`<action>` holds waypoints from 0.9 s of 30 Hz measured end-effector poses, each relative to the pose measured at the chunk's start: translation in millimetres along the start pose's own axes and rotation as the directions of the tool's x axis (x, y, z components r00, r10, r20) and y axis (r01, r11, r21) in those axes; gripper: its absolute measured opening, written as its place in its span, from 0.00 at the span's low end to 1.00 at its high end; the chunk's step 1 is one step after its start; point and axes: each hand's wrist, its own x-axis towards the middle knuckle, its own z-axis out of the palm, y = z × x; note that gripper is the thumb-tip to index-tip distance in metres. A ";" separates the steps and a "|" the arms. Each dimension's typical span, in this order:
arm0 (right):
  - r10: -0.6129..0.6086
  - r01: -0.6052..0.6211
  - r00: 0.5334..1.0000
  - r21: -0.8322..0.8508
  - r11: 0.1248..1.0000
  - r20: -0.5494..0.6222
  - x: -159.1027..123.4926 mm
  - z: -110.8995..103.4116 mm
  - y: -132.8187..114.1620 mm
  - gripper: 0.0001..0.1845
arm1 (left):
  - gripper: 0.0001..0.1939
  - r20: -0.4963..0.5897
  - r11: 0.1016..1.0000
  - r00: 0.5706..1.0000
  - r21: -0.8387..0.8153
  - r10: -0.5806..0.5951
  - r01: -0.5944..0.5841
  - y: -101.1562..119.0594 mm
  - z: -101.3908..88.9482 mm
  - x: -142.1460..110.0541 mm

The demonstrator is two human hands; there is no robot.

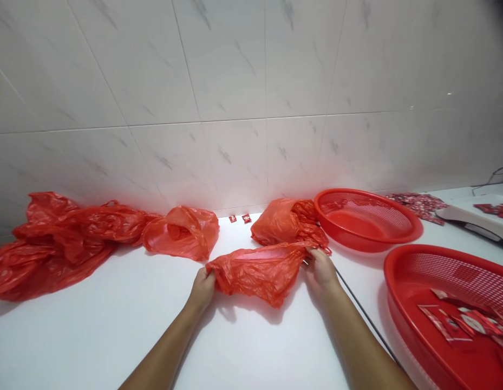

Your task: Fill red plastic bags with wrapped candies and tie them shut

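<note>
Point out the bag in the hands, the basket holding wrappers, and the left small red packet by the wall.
Red plastic bag (257, 273), head view, on its middle.
Red basket (397, 259), head view, on its rim.
Small red packet (233, 218), head view, on its face.

A crumpled, thin red plastic carrier bag (255, 276) stretches sideways between the left hand (201, 290) and right hand (321, 272), its creased body sagging low onto the white countertop (251, 346) and its mouth gaping slightly along the top edge.
</note>
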 end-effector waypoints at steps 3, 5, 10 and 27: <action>0.051 -0.049 0.999 -0.074 0.996 0.020 -1.4 1.3 -2.5 0.11 | 0.11 -0.025 0.991 0.995 0.087 0.100 -0.097 2.8 -7.2 -0.9; 0.026 -0.016 0.998 -0.170 0.985 0.056 -4.2 4.9 -4.2 0.12 | 0.15 -0.021 0.923 0.946 0.228 0.324 -0.311 6.8 -6.0 -8.7; -0.080 0.201 0.942 -0.356 0.913 0.326 -22.8 19.5 -7.9 0.25 | 0.23 0.573 0.316 0.502 0.397 0.648 -0.862 12.2 32.3 -38.3; -0.788 0.945 0.317 -0.243 0.218 0.528 -102.9 44.1 -4.5 0.36 | 0.11 0.513 0.227 0.794 0.773 0.325 -0.592 -4.6 64.9 -56.6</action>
